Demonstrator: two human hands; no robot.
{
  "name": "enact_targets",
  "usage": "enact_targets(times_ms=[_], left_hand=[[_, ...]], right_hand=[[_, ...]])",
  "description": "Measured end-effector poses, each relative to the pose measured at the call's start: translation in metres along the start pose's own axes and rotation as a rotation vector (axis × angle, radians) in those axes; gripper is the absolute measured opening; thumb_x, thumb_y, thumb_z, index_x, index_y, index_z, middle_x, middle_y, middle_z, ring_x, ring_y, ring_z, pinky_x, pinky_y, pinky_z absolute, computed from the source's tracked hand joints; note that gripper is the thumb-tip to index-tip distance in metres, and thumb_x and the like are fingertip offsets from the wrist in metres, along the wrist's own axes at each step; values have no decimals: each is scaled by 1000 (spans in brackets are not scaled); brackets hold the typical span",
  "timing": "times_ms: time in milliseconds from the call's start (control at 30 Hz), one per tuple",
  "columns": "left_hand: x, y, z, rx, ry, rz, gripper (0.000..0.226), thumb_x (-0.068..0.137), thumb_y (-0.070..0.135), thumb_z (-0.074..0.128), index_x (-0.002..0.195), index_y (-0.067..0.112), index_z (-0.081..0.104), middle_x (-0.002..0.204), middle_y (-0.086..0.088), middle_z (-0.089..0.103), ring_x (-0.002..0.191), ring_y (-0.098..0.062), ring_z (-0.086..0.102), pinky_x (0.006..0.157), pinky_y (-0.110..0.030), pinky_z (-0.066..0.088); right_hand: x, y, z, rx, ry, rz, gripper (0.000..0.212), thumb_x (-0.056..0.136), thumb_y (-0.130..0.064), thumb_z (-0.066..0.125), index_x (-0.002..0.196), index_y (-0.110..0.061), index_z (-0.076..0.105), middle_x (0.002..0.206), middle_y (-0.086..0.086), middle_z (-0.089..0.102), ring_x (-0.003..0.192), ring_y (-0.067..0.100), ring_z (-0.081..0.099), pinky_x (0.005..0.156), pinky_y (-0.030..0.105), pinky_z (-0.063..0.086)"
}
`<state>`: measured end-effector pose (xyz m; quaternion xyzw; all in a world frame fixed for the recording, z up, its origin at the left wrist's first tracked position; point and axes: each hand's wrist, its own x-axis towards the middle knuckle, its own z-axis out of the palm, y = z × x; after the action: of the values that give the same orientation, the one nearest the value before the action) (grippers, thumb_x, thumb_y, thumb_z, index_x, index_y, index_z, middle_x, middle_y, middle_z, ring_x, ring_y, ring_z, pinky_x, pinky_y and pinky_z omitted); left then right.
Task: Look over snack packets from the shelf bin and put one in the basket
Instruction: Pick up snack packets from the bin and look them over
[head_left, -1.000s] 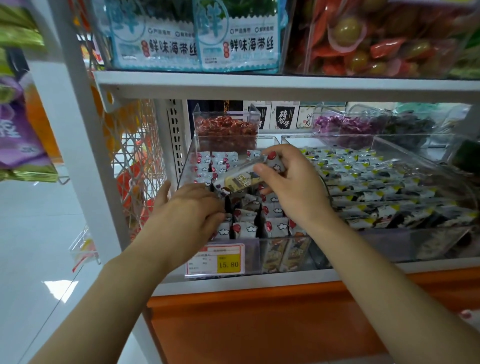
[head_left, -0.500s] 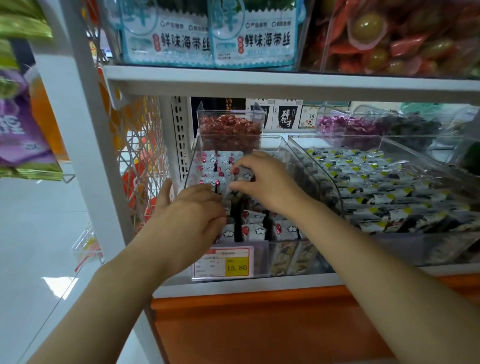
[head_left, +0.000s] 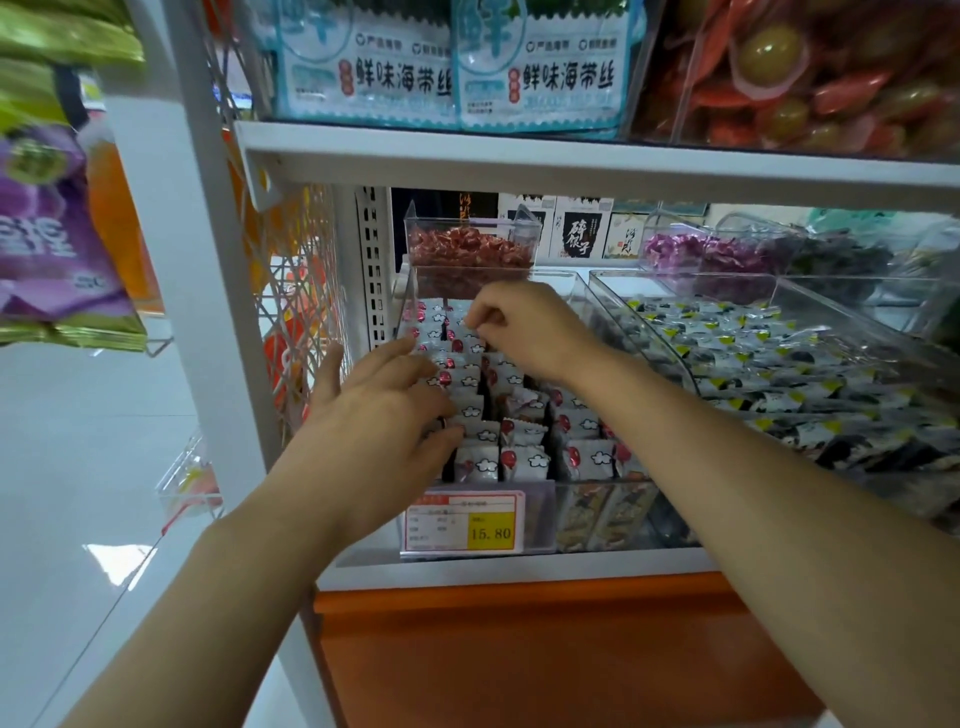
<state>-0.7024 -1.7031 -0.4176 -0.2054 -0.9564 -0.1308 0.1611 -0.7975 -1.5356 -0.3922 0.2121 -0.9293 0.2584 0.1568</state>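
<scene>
Far left: purple and green foil snack bags (head_left: 49, 249) hang beside the white metal shelf upright (head_left: 171, 234), with a white wire mesh side panel (head_left: 298, 291) just right of it. Left hand (head_left: 384, 415) is spread, fingers straight, lying flat on the left rows of white snack packets with red dots and cloud prints (head_left: 524, 460). The packets stand upright in tight rows inside the clear plastic shelf bin (head_left: 574, 291) on the lower shelf. A white-and-yellow price tag reading 15.80 (head_left: 465, 522) sits on the bin's front wall. Behind the bin is a small clear box of red-wrapped sweets (head_left: 467, 254). Right hand (head_left: 524, 327) reaches over the bin's back rows, fingers curled, pinching the top edge of one packet there. Right of that, touching, is a larger clear bin of black, white and yellow packets (head_left: 753, 358).
</scene>
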Motion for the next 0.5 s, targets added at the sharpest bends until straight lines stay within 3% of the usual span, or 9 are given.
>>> enact_targets(times_ms=[133,200,300,433,500], left_hand=[[1,0,-1,-8,4,-2,31,92,40,44,118,33,60,143,11,36,141,-5,5,115,-49,-7],[0,1,-1,-14,11,-4,31,93,39,44,118,34,60,143,12,36,140,-5,7,114,-47,-8],[0,1,-2,-30,29,-5,29,93,37,44,116,34,61,141,11,38,140,-7,9,115,-47,-6],[0,-2,-4,-36,77,-11,28,93,34,46,113,30,64,136,9,45,138,-11,17,116,-51,3],[0,-2,-4,-36,98,-19,27,93,32,48,113,28,65,136,7,47,138,-13,20,115,-51,5]], right_hand=[[10,0,12,-330,-113,-42,18,88,-25,63,101,-15,69,110,3,59,113,22,43,86,32,39],[12,-1,17,-343,-129,-38,15,86,-27,66,94,-16,70,102,-1,60,113,21,39,86,33,38],[9,-3,14,-146,-92,-23,11,85,-21,67,85,-10,66,82,-7,55,96,16,46,80,32,40],[-5,-8,2,167,112,2,7,89,-11,60,83,-8,57,82,-1,56,75,14,51,66,22,42],[-21,-9,-3,219,223,7,10,91,-12,58,82,-11,53,82,2,57,70,14,52,63,25,44]])
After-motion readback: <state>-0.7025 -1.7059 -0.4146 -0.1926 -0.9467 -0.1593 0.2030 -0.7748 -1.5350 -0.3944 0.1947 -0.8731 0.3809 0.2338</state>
